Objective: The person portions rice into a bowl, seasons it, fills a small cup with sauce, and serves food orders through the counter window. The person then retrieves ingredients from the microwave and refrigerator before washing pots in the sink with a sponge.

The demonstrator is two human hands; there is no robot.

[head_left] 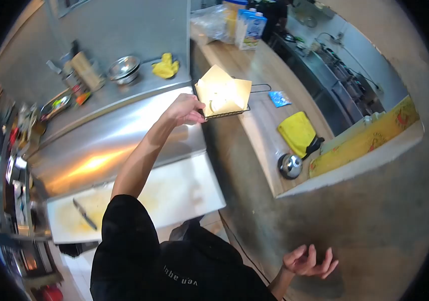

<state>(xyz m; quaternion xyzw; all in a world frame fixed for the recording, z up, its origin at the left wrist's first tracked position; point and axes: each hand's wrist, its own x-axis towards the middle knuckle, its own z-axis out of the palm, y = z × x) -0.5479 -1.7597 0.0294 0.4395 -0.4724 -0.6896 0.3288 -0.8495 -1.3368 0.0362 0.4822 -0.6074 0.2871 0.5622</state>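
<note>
My left hand [187, 109] grips the near-left edge of a small black wire basket [229, 113], holding it up over the boundary between the steel counter and the wooden counter. Brown paper [223, 93] lines the basket, its corners sticking up. Something small and pale lies in the paper, too bright to make out. A wire handle [262, 88] juts from the basket's far right side. Low at the right, my right hand [310, 262] hangs beside the grey wall with loosely bent, parted fingers and nothing in it.
On the wooden counter [254, 125] are a blue packet [280, 99], a yellow cloth [297, 134], a silver call bell [290, 166] and a milk carton [251, 30]. A knife [85, 214] lies on the white cutting board [174, 188]. Metal bowls [124, 69] stand behind the steel counter [99, 155].
</note>
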